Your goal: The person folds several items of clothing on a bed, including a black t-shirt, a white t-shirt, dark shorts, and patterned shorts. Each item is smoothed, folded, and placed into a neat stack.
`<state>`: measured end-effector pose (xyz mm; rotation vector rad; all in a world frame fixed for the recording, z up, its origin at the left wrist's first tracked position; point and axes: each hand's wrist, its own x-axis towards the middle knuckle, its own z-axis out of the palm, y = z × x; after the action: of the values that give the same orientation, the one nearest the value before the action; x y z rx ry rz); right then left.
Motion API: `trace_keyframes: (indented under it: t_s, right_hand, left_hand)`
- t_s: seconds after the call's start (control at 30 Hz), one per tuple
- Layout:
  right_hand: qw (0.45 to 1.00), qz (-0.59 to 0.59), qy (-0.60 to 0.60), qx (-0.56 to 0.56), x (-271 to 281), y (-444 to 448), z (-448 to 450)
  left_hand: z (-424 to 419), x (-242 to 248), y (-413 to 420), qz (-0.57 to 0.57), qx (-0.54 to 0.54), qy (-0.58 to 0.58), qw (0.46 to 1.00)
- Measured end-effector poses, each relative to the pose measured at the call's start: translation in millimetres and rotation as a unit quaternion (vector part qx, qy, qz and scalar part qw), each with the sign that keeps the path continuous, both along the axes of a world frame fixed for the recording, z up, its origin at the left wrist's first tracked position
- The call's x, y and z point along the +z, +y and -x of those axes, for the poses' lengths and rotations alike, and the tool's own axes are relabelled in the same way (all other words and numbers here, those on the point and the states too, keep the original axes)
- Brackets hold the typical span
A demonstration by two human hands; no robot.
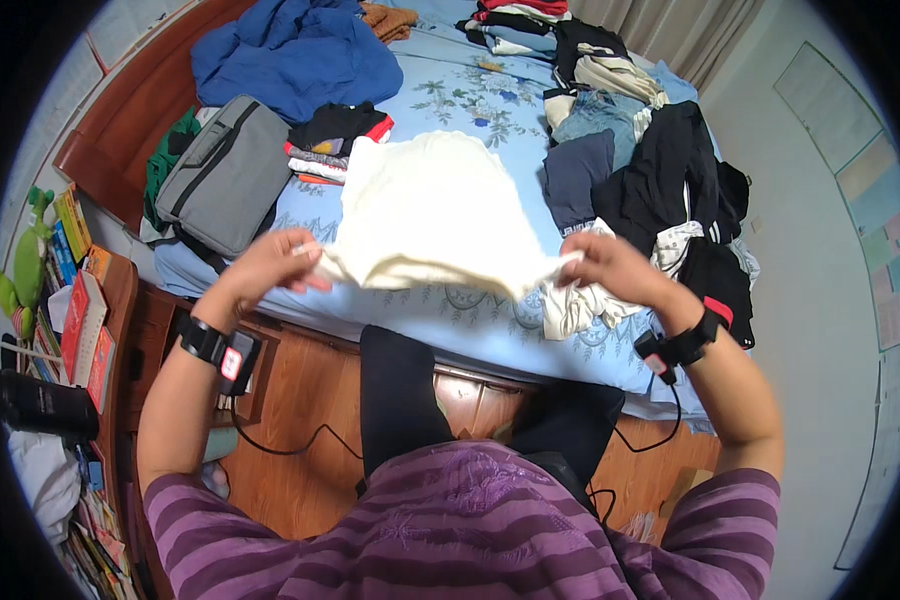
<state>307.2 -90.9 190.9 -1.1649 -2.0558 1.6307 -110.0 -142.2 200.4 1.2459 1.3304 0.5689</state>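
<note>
A white cloth garment (435, 210) is spread in front of me over the near part of the bed, its near edge lifted and sagging between my hands. My left hand (281, 262) grips its near left corner. The near right corner is pinched in my right hand (604, 270). Left of the garment's far part lies a stack of folded clothes (326, 161). Just beyond my right hand are folded dark blue trousers (579, 176), and a crumpled white patterned garment (577, 311) lies beneath that hand.
The bed (465, 330) carries a grey laptop bag (229, 172) and a blue quilt (300, 60) at left. Black clothes (660, 172) and jeans (600, 120) are heaped at right. A bookshelf (116, 330) stands at left; cables (292, 452) hang from both wristbands.
</note>
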Motion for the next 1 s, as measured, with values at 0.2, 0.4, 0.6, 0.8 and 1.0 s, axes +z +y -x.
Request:
trace_keyframes:
  t_s: [0.2,0.4,0.6,0.8,1.0]
  right_hand:
    - [0.953,0.245,-0.085,0.156,-49,-18,4]
    - [0.968,0.249,-0.017,0.018,-77,42,21]
    - [0.953,0.154,0.061,-0.252,-130,122,37]
    - [0.938,0.067,-0.084,-0.33,-240,111,23]
    - [0.922,-0.07,-0.16,-0.345,-297,49,9]
  left_hand:
    - [6,-50,-23,0.181,-0.081,0.009,0.98]
    - [15,-88,29,0.136,0.053,-0.047,0.988]
    - [13,-138,114,-0.03,0.225,-0.052,0.972]
    - [-30,-205,119,-0.092,0.322,-0.091,0.938]
    - [-96,-246,77,0.027,0.147,-0.175,0.973]
